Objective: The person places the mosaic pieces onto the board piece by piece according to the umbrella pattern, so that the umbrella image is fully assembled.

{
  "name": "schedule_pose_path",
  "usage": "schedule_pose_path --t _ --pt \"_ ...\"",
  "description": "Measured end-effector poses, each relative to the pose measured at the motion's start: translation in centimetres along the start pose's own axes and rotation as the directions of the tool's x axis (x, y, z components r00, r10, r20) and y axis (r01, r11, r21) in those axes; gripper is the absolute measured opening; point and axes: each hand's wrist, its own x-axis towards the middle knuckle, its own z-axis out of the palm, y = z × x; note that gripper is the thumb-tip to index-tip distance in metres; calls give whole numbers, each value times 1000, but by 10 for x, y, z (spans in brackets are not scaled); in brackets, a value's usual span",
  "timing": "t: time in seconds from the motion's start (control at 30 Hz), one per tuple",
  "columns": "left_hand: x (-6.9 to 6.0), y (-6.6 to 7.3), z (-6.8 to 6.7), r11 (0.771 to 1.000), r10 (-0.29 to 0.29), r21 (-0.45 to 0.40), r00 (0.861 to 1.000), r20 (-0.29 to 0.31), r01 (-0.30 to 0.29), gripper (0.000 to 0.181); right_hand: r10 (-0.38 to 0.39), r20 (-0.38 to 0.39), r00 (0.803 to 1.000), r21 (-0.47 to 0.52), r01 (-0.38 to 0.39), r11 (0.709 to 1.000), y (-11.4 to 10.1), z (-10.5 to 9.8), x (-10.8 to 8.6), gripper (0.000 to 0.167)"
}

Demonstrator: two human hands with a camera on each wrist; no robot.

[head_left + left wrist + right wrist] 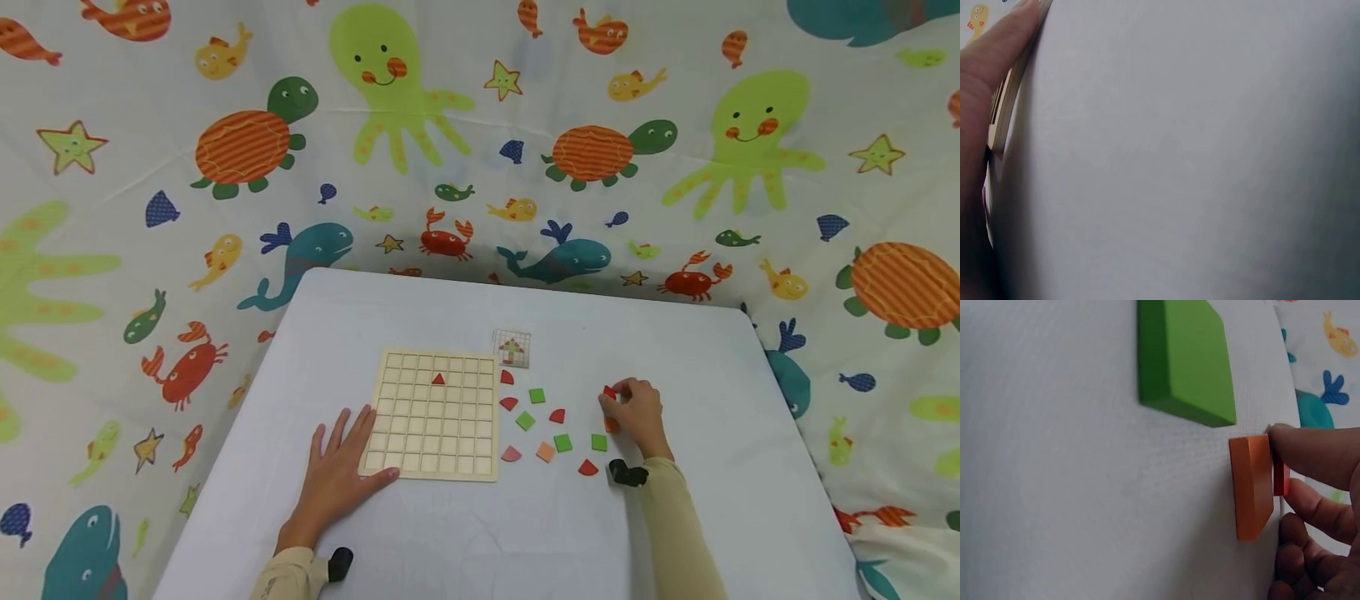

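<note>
The left hand (pixel 341 471) rests with spread fingers at the lower left corner of the wooden grid board (pixel 442 477); in the left wrist view its thumb lies along the board's edge (pixel 1007 115). One red triangle (pixel 438 379) sits in an upper cell of the board. Right of the loose pieces, the right hand (pixel 637 417) pinches a small red piece (pixel 609 391) between thumb and finger. The right wrist view shows that red piece (pixel 1281 477) just beyond an orange piece (pixel 1252 487), with a green square (pixel 1200 362) nearby.
Green squares (pixel 562 442), red quarter-round pieces (pixel 588 468) and an orange square (pixel 545 452) lie scattered between the board and the right hand. A small pattern card (pixel 512 348) lies off the board's upper right corner. A sea-animal cloth (pixel 465 167) hangs behind the white table (pixel 465 542).
</note>
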Motion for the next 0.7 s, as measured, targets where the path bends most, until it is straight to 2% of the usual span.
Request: schedule_pose_path --t 0.2,0.43,0.57,0.7 --pt "1 2 -1 1000 -14 0 1000 14 14 111 -6 -23 1000 -22 5 1000 0 2 2 31" --pt "0 -1 0 1000 -12 9 1000 14 12 112 9 -85 996 81 -2 997 1 4 -3 25" --pt "0 -2 1 1000 -12 16 1000 18 12 111 6 -174 985 160 22 987 1 4 -7 16" --pt "0 0 -1 1000 -18 12 1000 26 18 112 43 -283 958 281 40 959 1 3 -8 17"
